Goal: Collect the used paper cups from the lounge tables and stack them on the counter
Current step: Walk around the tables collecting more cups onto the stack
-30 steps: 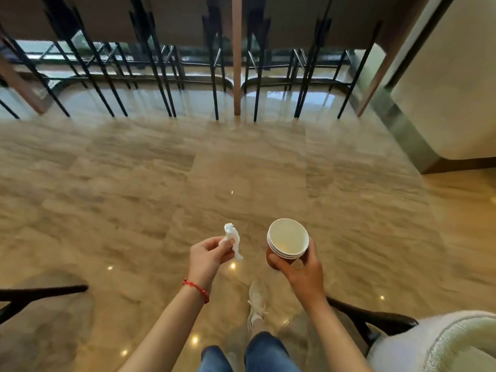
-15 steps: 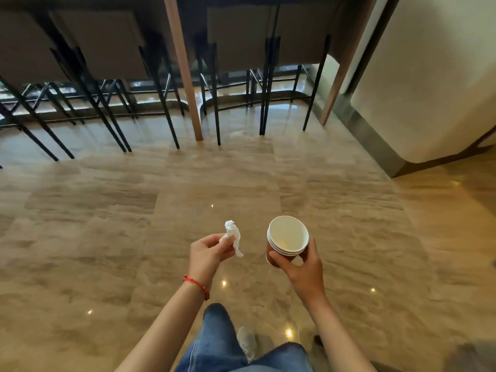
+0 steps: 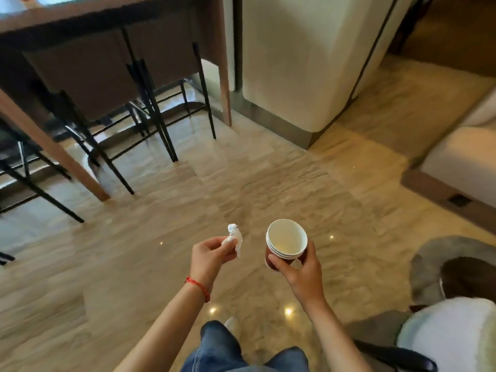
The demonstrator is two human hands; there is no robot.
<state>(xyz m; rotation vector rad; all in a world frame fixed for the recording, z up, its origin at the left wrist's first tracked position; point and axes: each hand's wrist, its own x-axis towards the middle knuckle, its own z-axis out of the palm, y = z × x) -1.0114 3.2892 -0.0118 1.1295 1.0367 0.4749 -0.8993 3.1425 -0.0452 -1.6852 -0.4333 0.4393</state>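
Note:
My right hand (image 3: pixel 303 272) grips a stack of three nested paper cups (image 3: pixel 286 241), red-brown outside and white inside, held upright over the floor. The top cup looks empty. My left hand (image 3: pixel 212 255) pinches a crumpled white tissue (image 3: pixel 235 238) between thumb and fingers, a short way left of the cups. Both hands hang in front of me above the polished stone floor. A red cord circles my left wrist.
A high wooden counter (image 3: pixel 107 12) with dark bar stools (image 3: pixel 88 73) beneath it stands at the upper left. A cream pillar (image 3: pixel 298 63) rises ahead. A white sofa (image 3: pixel 464 162), a grey rug (image 3: pixel 432 259) and a white fluffy chair (image 3: pixel 448 334) lie to the right.
The view has swung to the right as I walk: the counter and stools slid left, the pillar and sofa came into view. Both hands keep the same hold on the tissue and cups.

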